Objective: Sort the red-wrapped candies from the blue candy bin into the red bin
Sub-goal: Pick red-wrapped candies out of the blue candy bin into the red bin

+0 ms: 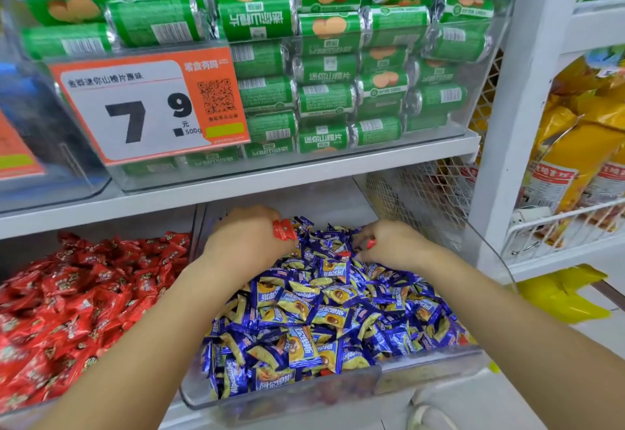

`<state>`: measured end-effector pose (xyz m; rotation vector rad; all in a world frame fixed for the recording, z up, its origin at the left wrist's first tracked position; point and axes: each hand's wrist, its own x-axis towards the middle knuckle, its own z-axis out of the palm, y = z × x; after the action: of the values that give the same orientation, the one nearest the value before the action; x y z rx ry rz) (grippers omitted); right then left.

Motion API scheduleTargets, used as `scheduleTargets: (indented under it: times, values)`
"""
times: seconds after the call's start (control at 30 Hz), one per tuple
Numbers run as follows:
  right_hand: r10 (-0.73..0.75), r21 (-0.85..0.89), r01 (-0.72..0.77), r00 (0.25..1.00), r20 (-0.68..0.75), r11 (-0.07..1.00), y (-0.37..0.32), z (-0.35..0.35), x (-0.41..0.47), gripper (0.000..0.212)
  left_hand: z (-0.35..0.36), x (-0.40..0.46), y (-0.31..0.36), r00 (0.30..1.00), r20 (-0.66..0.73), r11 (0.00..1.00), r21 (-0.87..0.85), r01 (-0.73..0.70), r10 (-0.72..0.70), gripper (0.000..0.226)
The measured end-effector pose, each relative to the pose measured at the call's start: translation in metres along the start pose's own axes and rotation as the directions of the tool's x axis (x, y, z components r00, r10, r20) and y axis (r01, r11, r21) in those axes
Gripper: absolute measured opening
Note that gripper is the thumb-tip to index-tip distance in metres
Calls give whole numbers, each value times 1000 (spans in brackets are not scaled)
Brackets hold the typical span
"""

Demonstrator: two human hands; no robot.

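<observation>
red candy (284, 229) sticks out of the left hand (244, 239), fingers curled round it, hand sitting over the back of the blue bin (341, 385). right hand (390, 245) is just beside it at the same depth, fingertips down in the pile, pinching a second red wrapper (371, 243) that only partly shows. another red bit (345, 254) lies in the pile between the two hands, touching blue wrappers all round. both forearms reach in over the blue candies (304, 321), which are blue and yellow packs heaped above the clear front wall. red bin (13, 411) is right next to it on the left, full of red candies (74, 301), same shelf level. white shelf (236, 182) runs across above both bins; on it a clear tub stacked with green rolls (324, 57) and an orange and white price tag (148, 104) reading 7.9 leaning on its front. white wire mesh (416, 192) behind the blue bin at right, then a white upright, then a wire basket (558, 226) with yellow bags (581, 145). yellow packs also on the floor low right, blurred.
</observation>
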<state>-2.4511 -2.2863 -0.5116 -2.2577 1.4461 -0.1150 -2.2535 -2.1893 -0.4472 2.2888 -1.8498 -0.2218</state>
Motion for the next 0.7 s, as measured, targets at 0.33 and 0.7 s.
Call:
scheduleTargets:
  times: [0.33, 0.7]
  values:
    - [86, -6, -89, 978, -190, 996, -24, 2, 3, 29, -7, -28, -7, 974, -213, 994, -57, -95, 81, 29]
    - [62, 162, -39, 988, -139, 986, -52, -20, -50, 45, -21, -116, -66, 911, -404, 877, -464, -125, -83, 19]
